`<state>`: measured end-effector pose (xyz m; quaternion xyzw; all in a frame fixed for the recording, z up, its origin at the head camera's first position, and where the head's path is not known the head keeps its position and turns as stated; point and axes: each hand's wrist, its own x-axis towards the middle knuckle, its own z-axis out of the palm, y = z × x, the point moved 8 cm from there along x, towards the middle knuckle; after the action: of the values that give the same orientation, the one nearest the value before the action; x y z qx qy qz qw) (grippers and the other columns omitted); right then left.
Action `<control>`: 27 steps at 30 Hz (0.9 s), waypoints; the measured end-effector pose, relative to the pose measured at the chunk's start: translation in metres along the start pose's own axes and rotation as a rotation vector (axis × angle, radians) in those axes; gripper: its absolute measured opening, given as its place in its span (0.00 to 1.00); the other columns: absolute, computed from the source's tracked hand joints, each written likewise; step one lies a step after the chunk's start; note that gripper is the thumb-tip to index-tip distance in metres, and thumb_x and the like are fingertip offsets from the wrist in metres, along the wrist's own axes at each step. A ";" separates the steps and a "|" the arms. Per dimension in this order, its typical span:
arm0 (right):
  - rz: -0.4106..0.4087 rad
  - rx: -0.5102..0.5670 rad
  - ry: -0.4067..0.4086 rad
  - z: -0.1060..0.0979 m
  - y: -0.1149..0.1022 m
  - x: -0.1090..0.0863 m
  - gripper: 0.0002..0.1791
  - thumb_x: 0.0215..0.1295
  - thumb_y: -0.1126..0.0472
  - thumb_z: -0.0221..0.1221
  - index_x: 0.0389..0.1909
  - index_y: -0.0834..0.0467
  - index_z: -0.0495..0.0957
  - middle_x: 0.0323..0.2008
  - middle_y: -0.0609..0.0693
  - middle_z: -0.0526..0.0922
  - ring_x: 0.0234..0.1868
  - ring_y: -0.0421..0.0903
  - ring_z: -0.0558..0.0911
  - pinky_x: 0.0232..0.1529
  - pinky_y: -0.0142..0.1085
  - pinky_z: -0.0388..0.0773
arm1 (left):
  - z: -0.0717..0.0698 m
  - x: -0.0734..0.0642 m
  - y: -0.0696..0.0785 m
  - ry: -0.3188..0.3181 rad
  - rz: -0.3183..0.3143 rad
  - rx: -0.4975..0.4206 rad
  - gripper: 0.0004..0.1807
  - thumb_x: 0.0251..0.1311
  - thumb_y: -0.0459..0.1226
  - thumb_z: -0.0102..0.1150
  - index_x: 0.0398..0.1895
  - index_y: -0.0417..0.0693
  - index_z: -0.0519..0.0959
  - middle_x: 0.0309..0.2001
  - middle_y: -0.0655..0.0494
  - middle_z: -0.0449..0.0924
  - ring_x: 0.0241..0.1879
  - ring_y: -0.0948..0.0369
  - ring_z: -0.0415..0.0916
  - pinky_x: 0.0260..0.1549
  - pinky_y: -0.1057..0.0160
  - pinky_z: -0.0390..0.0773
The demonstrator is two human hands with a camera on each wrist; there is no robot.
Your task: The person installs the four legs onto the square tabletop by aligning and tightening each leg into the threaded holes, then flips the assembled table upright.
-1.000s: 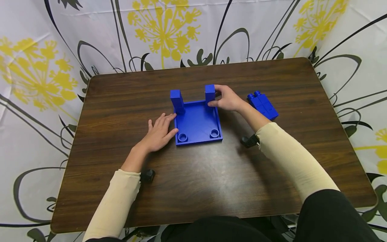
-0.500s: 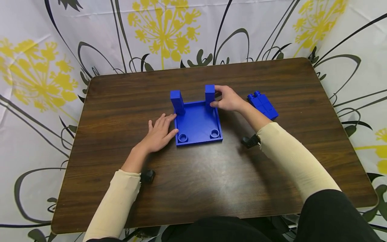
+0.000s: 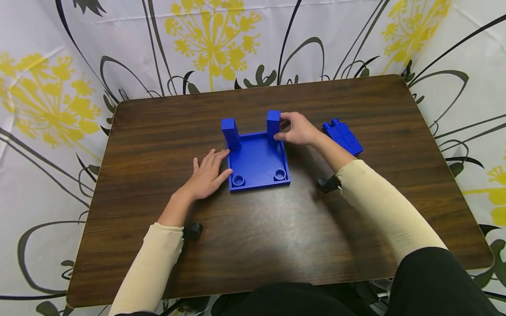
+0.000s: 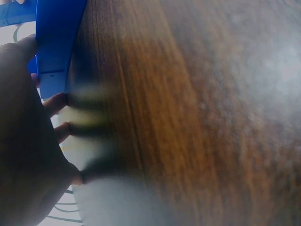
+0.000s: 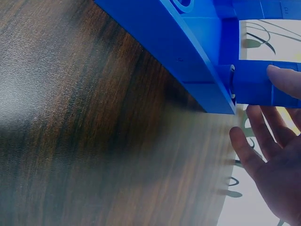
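A shallow blue square panel with a raised rim (image 3: 258, 188) lies on the table, like a small toy table turned upside down. Blue square legs stand at its two far corners: the left leg (image 3: 231, 133) and the right leg (image 3: 272, 125). Round sockets (image 3: 238, 181) show at the two near corners. My right hand (image 3: 299, 129) holds the right leg from the side, thumb on its near face in the right wrist view and fingers behind. The leg's foot meets the panel's corner, with a thin gap showing there. My left hand (image 3: 205, 175) rests spread, thumb and forefinger against the panel's left side (image 4: 54, 47).
Two more blue legs (image 3: 345, 138) with round pegs lie side by side to the right, beyond my right forearm. The brown wood-grain table (image 3: 253, 245) backs onto a floral curtain (image 3: 130, 48). Each wrist wears a small black camera (image 3: 193, 230).
My right thumb has slid a little to the right on the leg it holds. The panel, both standing legs and my left hand keep their places; the head view shifts very slightly.
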<state>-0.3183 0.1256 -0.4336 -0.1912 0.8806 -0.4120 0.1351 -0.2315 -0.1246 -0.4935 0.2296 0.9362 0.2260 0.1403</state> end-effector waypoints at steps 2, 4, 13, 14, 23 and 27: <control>0.003 -0.006 0.000 0.000 0.001 0.000 0.19 0.57 0.63 0.69 0.48 0.63 0.77 0.48 0.59 0.82 0.52 0.54 0.80 0.55 0.48 0.72 | 0.000 0.000 0.000 0.001 -0.001 0.001 0.36 0.73 0.59 0.37 0.79 0.59 0.46 0.77 0.51 0.47 0.76 0.48 0.32 0.61 0.28 0.28; 0.003 -0.008 -0.002 0.000 0.002 0.001 0.19 0.57 0.63 0.69 0.49 0.63 0.77 0.47 0.59 0.82 0.52 0.54 0.80 0.55 0.48 0.72 | 0.000 0.001 -0.001 0.002 0.000 0.003 0.36 0.73 0.59 0.37 0.79 0.59 0.46 0.77 0.51 0.47 0.76 0.48 0.32 0.61 0.28 0.28; 0.006 0.016 -0.030 0.000 0.001 -0.001 0.21 0.57 0.66 0.68 0.51 0.65 0.75 0.49 0.61 0.81 0.53 0.56 0.79 0.56 0.48 0.72 | 0.000 0.001 0.000 -0.005 -0.007 0.006 0.36 0.73 0.59 0.36 0.79 0.59 0.45 0.77 0.51 0.47 0.76 0.48 0.32 0.61 0.28 0.28; 0.006 0.020 -0.034 0.000 0.001 -0.001 0.22 0.57 0.66 0.68 0.52 0.65 0.75 0.49 0.61 0.81 0.53 0.56 0.79 0.57 0.49 0.72 | 0.000 0.001 0.000 -0.005 -0.007 0.006 0.36 0.73 0.59 0.36 0.79 0.59 0.46 0.77 0.51 0.47 0.76 0.48 0.32 0.61 0.28 0.28; -0.032 0.184 -0.062 0.003 -0.001 0.001 0.36 0.57 0.73 0.64 0.68 0.60 0.67 0.61 0.58 0.75 0.63 0.54 0.72 0.64 0.50 0.65 | 0.000 0.000 0.000 -0.002 -0.011 0.006 0.36 0.73 0.59 0.37 0.78 0.60 0.46 0.77 0.51 0.47 0.76 0.49 0.32 0.61 0.28 0.28; -0.020 0.297 -0.096 0.007 0.000 0.002 0.37 0.58 0.77 0.61 0.70 0.60 0.65 0.65 0.60 0.72 0.66 0.53 0.70 0.66 0.50 0.63 | 0.001 0.001 -0.001 -0.002 -0.008 0.008 0.36 0.73 0.59 0.37 0.79 0.59 0.46 0.77 0.51 0.47 0.76 0.48 0.32 0.61 0.28 0.28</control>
<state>-0.3172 0.1201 -0.4385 -0.1977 0.8005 -0.5294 0.1998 -0.2323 -0.1244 -0.4944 0.2265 0.9379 0.2217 0.1413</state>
